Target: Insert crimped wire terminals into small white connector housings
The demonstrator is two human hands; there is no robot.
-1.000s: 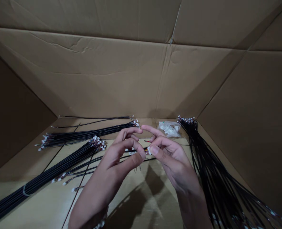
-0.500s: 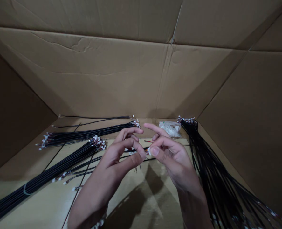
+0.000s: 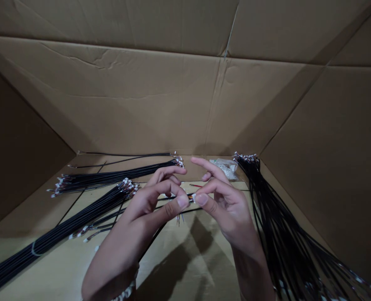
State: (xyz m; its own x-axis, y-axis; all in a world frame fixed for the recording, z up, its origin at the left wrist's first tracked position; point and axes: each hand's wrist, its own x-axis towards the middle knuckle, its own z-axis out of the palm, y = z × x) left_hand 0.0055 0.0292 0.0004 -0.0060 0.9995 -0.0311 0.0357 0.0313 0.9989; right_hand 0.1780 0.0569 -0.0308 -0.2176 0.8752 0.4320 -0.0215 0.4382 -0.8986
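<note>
My left hand [image 3: 160,200] is closed, its thumb and index finger pinching a thin black cable [image 3: 154,241] just behind its coloured wires [image 3: 190,198]. Below this hand the cable trails down to the left. My right hand [image 3: 224,205] pinches a small white connector [image 3: 194,197] between thumb and index finger, at the wires' end. The fingertips of both hands are close together, with the other fingers raised. Behind them lie more black cables and a red wire [image 3: 196,185], partly hidden by the hands.
On the left lie a tied bundle of black cables [image 3: 78,223] and a second bundle [image 3: 116,174] farther back. A large cable bundle [image 3: 282,225] spreads along the right. A clear bag of small white parts [image 3: 227,169] sits at the back. Cardboard walls [image 3: 141,104] surround the table.
My left hand has drawn slightly left and its thumb now presses on the cable. My right hand has shifted a little left with the connector. More cable shows below the left hand.
</note>
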